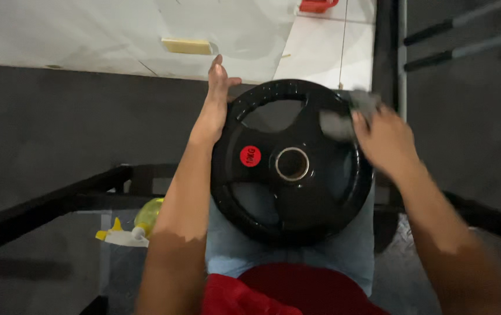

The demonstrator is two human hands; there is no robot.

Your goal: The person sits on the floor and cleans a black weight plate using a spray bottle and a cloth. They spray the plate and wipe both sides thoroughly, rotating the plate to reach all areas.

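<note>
Now the left hand rests flat and open against the black weight plate's left rim, while the right hand is clamped on a grey cloth at its upper right edge.

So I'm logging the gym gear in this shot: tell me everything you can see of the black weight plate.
The weight plate is a round black disc, rubber-coated by its look, with a metal-lined centre hole, cut-out grip openings and a round red sticker. It rests roughly flat on the person's lap. The left hand steadies its upper-left rim; the right hand presses a grey cloth on its upper-right face.
</note>
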